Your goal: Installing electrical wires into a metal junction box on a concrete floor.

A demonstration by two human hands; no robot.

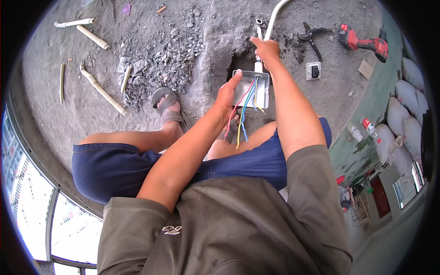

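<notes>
In front of me is a white rectangular electrical junction box [243,95], its open face toward me. My left hand [228,91] is closed on the box's left side, thumb at its top edge. Red, blue, green and yellow wires [246,107] come out of the box and hang toward my knees. A white conduit pipe [259,67] joins the top of the box. My right hand [266,49] is wrapped round the conduit just above that joint, some of its fingers hidden. Behind the box lies a dark square hole [240,63] in the grey wall or floor surface.
Grey rubble [160,68] lies left of centre, with cut white pipe pieces [103,88] further left. To the right are black-handled pliers [313,39], a white socket box [313,71] and a red cordless drill [364,43]. Filled sacks [405,110] stand along the far right.
</notes>
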